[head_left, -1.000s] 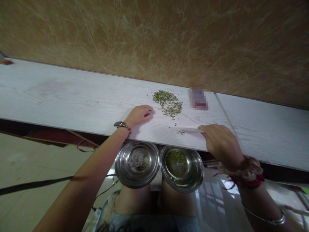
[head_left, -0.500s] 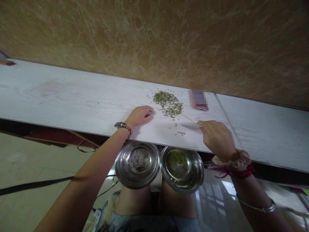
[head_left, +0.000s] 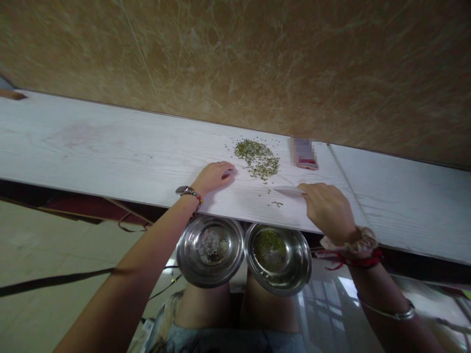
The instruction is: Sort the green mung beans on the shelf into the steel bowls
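Note:
On the white wood-grain ledge, my left hand (head_left: 214,177) rests with curled fingers. Something greyish shows inside the curl, too little of it to name. Just beyond lies a loose patch of small green beans (head_left: 257,159), looking like mung beans. My right hand (head_left: 328,208) grips a thin pale flat piece (head_left: 288,189), its free end pointing left over the ledge near a few stray beans (head_left: 276,203). Below the ledge edge, a steel bowl (head_left: 302,274) with green beans sits beside another steel bowl (head_left: 191,275) holding whitish grains, both above my thighs.
A phone (head_left: 304,156), partly blurred out, lies on the ledge (head_left: 110,147) right of the beans. A brown marbled wall (head_left: 235,68) rises along the far edge. A brown wooden piece (head_left: 13,94) lies far left. A dark strap (head_left: 55,283) crosses at lower left.
My right hand and the pale flat piece have shifted very slightly left. My left hand stays in place, and the bean patch looks the same.

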Tool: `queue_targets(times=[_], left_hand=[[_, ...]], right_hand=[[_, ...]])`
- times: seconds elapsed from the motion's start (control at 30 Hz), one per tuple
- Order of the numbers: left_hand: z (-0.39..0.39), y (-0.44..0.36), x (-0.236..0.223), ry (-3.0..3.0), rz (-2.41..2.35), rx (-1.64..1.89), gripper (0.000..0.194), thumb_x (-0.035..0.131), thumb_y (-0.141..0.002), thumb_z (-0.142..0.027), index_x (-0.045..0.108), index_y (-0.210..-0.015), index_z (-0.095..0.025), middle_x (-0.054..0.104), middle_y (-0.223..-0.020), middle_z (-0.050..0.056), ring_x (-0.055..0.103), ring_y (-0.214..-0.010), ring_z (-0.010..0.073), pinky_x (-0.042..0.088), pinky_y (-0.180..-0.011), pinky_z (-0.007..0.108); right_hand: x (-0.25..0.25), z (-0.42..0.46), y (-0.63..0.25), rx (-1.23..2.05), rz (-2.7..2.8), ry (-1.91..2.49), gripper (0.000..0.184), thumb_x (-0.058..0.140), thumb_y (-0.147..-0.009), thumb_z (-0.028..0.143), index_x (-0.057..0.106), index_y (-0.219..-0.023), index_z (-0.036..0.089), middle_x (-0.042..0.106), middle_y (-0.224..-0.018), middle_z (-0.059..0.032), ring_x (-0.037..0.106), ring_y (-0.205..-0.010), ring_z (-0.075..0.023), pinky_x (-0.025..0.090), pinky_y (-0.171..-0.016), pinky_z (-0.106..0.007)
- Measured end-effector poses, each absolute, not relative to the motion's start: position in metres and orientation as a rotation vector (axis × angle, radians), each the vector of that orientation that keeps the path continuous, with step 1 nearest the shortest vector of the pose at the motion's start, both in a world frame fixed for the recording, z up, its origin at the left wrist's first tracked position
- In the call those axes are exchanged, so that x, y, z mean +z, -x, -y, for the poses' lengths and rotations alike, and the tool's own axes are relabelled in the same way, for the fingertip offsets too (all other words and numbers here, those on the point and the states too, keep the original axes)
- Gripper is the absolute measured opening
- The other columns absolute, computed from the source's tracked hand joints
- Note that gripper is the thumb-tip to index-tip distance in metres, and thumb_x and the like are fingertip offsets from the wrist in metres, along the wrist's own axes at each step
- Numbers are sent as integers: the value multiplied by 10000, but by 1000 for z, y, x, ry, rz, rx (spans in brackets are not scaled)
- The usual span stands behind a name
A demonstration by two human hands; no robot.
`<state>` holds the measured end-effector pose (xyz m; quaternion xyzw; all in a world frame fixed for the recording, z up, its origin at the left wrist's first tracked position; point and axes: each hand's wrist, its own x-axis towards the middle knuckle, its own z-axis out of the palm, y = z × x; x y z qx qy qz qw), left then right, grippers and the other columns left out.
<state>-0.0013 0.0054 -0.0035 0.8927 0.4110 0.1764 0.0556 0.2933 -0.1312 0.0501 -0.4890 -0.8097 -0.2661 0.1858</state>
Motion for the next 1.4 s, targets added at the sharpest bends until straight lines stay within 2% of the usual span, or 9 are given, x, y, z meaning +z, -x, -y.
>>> queue_targets(times=[0.33,0.57,0.7,0.87,1.4], left_hand=[[-7,2,-5,-2721,-1247,552,313,509,-860,-240,650,-1127,-159,693,-1193,87,651,-1081,225,494,-974,344],[-6,2,-5,-2710,-1232,571,312,505,-861,-233,654,-1123,-155,693,-1184,101,650,-1077,237,500,-969,371],[-7,3,-6,-2711,-1213,604,293,517,-855,-226,657,-1110,-190,695,-1184,75,653,-1068,225,502,-966,366],[-6,2,-5,-2696,-1235,572,307,502,-861,-231,653,-1118,-157,691,-1190,97,650,-1075,237,497,-971,374],[-6,2,-6,-2699,-1232,590,302,508,-859,-224,658,-1116,-172,695,-1180,89,654,-1060,229,504,-960,375]], right_hand=[[48,126,-293,-774,2288,1341,253,442,-863,74,665,-941,165,693,-772,-61,574,-742,-198,382,-682,-316],[49,130,-290,-772,2282,1326,243,443,-872,86,663,-926,172,680,-765,-60,560,-732,-195,378,-687,-319],[48,129,-288,-739,2306,1362,265,445,-847,68,663,-947,181,687,-783,-60,565,-743,-198,377,-688,-325],[51,127,-288,-751,2291,1375,248,448,-859,85,660,-944,178,679,-763,-59,561,-728,-197,373,-682,-322],[52,129,-287,-821,2320,1287,251,452,-844,57,658,-930,173,680,-764,-52,558,-722,-191,376,-678,-313]])
